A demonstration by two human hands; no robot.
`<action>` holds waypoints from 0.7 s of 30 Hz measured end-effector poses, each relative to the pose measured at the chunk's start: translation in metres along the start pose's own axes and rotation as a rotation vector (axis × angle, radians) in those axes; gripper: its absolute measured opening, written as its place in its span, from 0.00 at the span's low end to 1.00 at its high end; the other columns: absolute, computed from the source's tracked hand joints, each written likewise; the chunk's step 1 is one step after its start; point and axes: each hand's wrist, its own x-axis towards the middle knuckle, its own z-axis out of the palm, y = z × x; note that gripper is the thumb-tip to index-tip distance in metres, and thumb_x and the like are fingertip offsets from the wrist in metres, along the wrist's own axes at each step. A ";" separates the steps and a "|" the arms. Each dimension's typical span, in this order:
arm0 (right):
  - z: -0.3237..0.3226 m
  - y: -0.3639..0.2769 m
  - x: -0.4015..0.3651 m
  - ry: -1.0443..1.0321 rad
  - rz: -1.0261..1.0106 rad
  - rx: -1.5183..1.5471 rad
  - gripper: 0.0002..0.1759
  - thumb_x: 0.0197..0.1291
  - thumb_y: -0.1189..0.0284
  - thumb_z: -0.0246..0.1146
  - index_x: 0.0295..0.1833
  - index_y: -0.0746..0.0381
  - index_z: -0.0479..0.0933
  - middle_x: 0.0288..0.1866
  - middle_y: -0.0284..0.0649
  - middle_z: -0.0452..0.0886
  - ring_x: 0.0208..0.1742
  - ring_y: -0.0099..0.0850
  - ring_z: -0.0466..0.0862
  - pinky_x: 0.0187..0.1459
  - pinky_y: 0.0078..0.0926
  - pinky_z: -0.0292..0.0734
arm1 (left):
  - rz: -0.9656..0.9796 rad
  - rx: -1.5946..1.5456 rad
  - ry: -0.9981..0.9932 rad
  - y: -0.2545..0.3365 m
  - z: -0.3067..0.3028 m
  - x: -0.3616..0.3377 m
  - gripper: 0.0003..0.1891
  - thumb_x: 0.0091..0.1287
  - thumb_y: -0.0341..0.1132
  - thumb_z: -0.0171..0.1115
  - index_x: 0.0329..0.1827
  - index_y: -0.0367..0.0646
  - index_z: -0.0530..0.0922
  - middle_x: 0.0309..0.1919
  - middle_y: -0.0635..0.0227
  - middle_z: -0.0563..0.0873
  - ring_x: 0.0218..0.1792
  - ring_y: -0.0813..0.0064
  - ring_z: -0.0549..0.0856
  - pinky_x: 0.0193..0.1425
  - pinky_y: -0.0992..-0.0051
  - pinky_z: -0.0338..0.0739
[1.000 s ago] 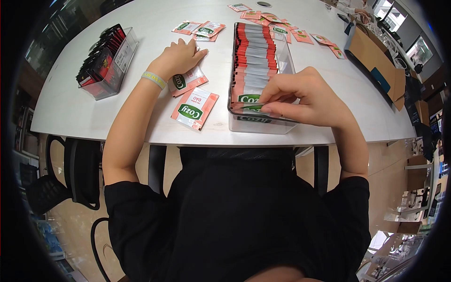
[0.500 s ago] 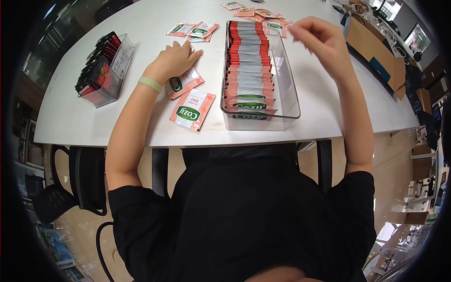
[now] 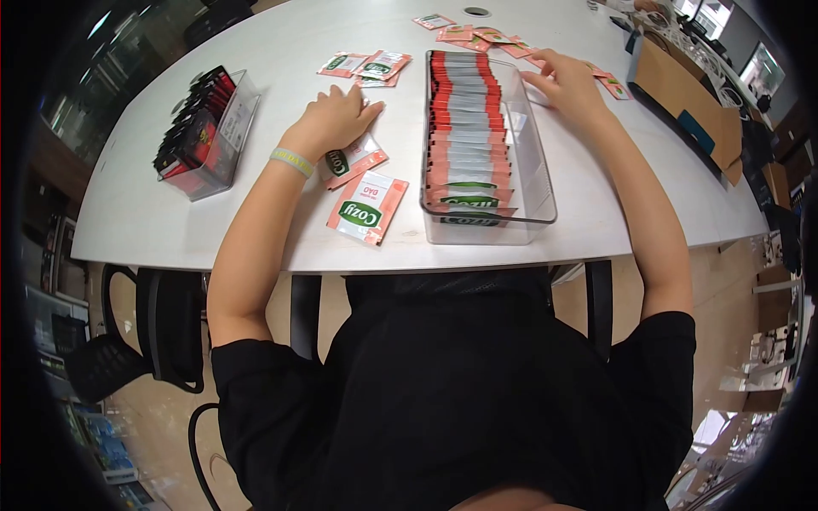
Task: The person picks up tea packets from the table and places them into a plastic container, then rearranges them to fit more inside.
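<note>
My left hand (image 3: 334, 119) lies flat with its fingers spread, partly over a peach-coloured Cozy tea sachet (image 3: 356, 162). Nearer me is another Cozy sachet (image 3: 368, 207), and a small cluster of sachets (image 3: 383, 65) lies just beyond the fingertips. My right hand (image 3: 569, 83) reaches past the far right side of a clear plastic bin (image 3: 532, 223), thumb and fingers apart, its fingertips close to scattered sachets (image 3: 518, 48). Inside the bin, a long row of sachets (image 3: 467, 128) stands on edge along the left side. Part of the sachet under my left hand is hidden.
On the left stands a second clear bin (image 3: 223, 162) filled with dark red-and-black sachets (image 3: 194, 128). More sachets (image 3: 612, 85) lie beyond my right wrist. An open cardboard box (image 3: 690, 106) and cables (image 3: 660, 34) line the table's right edge. A round hole (image 3: 476, 12) pierces the tabletop.
My right hand has come down toward the scattered sachets, and its curled fingers have stretched apart. My left hand stays over the sachet. The whole view has shifted slightly.
</note>
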 end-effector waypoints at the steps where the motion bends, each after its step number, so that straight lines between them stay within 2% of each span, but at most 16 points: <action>1: 0.002 0.008 0.001 0.121 -0.074 -0.070 0.31 0.57 0.50 0.59 0.61 0.58 0.72 0.58 0.51 0.75 0.59 0.44 0.74 0.59 0.39 0.67 | 0.000 -0.027 -0.001 0.000 0.001 0.001 0.32 0.69 0.56 0.42 0.63 0.36 0.66 0.49 0.39 0.76 0.50 0.41 0.77 0.53 0.56 0.74; 2: 0.011 0.019 0.003 0.120 -0.082 -0.066 0.31 0.57 0.50 0.59 0.61 0.58 0.72 0.58 0.51 0.75 0.59 0.44 0.74 0.59 0.39 0.67 | 0.005 -0.055 0.000 -0.001 0.001 0.001 0.33 0.69 0.57 0.43 0.62 0.35 0.68 0.50 0.38 0.76 0.52 0.40 0.77 0.53 0.55 0.75; 4: 0.031 0.038 0.006 0.368 -0.315 -0.256 0.32 0.56 0.49 0.61 0.58 0.61 0.73 0.50 0.47 0.79 0.53 0.39 0.76 0.56 0.41 0.67 | 0.001 -0.075 0.013 0.000 -0.001 -0.003 0.33 0.68 0.57 0.43 0.61 0.34 0.68 0.50 0.37 0.76 0.53 0.39 0.76 0.54 0.55 0.74; 5: 0.035 0.046 0.008 0.370 -0.306 -0.266 0.32 0.56 0.49 0.61 0.58 0.61 0.73 0.50 0.47 0.79 0.53 0.39 0.76 0.56 0.41 0.67 | -0.003 -0.047 0.017 -0.002 0.000 -0.003 0.32 0.69 0.57 0.42 0.63 0.36 0.67 0.49 0.39 0.77 0.51 0.41 0.77 0.53 0.56 0.74; 7: 0.031 0.044 0.004 0.025 -0.165 0.055 0.31 0.56 0.49 0.61 0.57 0.62 0.74 0.41 0.42 0.80 0.39 0.33 0.79 0.44 0.38 0.74 | 0.018 -0.023 0.023 0.008 0.001 0.003 0.32 0.70 0.57 0.41 0.64 0.37 0.65 0.47 0.41 0.77 0.49 0.43 0.78 0.53 0.57 0.74; 8: 0.023 0.043 0.001 0.033 -0.164 0.057 0.31 0.56 0.49 0.61 0.57 0.62 0.74 0.41 0.42 0.80 0.39 0.33 0.79 0.44 0.38 0.74 | 0.021 -0.038 0.009 0.007 0.000 0.003 0.32 0.70 0.56 0.41 0.64 0.37 0.65 0.47 0.41 0.77 0.49 0.43 0.78 0.53 0.57 0.74; 10: -0.012 0.003 -0.009 -0.341 0.189 0.160 0.31 0.57 0.55 0.63 0.60 0.65 0.71 0.53 0.49 0.78 0.52 0.38 0.79 0.53 0.30 0.71 | 0.015 -0.004 0.000 0.002 -0.002 -0.002 0.31 0.70 0.56 0.41 0.61 0.37 0.67 0.47 0.41 0.77 0.48 0.43 0.78 0.53 0.56 0.73; 12: -0.015 0.004 -0.007 -0.384 0.188 0.111 0.32 0.56 0.54 0.64 0.60 0.65 0.71 0.52 0.46 0.78 0.49 0.34 0.78 0.51 0.28 0.72 | 0.017 -0.004 0.052 0.001 0.002 -0.003 0.30 0.70 0.56 0.40 0.61 0.37 0.67 0.47 0.41 0.77 0.48 0.43 0.79 0.53 0.56 0.73; 14: -0.018 0.015 -0.008 -0.290 0.153 0.182 0.34 0.54 0.54 0.66 0.60 0.65 0.71 0.46 0.41 0.78 0.42 0.30 0.76 0.44 0.26 0.73 | 0.009 -0.032 0.025 0.000 0.000 -0.003 0.32 0.70 0.57 0.41 0.60 0.35 0.68 0.48 0.39 0.77 0.50 0.41 0.77 0.53 0.55 0.74; 16: -0.022 0.020 -0.010 -0.298 0.128 0.156 0.35 0.50 0.56 0.69 0.60 0.65 0.72 0.45 0.40 0.77 0.41 0.29 0.75 0.43 0.25 0.72 | 0.020 -0.068 0.004 0.003 -0.002 0.000 0.33 0.69 0.58 0.42 0.60 0.34 0.68 0.50 0.36 0.76 0.53 0.39 0.76 0.54 0.54 0.74; 18: -0.026 0.022 -0.013 -0.320 0.056 0.118 0.37 0.44 0.59 0.74 0.59 0.66 0.72 0.42 0.38 0.76 0.40 0.27 0.74 0.41 0.25 0.71 | -0.004 -0.031 0.003 0.003 -0.001 -0.001 0.31 0.70 0.56 0.41 0.62 0.37 0.66 0.47 0.41 0.77 0.49 0.44 0.78 0.53 0.56 0.73; 19: -0.028 0.021 -0.014 -0.319 0.060 0.115 0.37 0.44 0.59 0.74 0.59 0.66 0.72 0.42 0.38 0.76 0.40 0.27 0.74 0.41 0.25 0.71 | -0.009 -0.023 -0.008 0.003 -0.002 -0.001 0.31 0.70 0.56 0.41 0.62 0.37 0.66 0.47 0.41 0.77 0.48 0.44 0.78 0.52 0.56 0.74; 21: -0.030 0.016 -0.017 -0.383 0.108 0.181 0.33 0.39 0.62 0.76 0.51 0.66 0.74 0.38 0.35 0.74 0.38 0.25 0.73 0.37 0.23 0.68 | 0.000 -0.019 -0.018 0.003 -0.002 0.000 0.31 0.70 0.56 0.41 0.62 0.37 0.66 0.47 0.40 0.77 0.48 0.44 0.78 0.52 0.56 0.74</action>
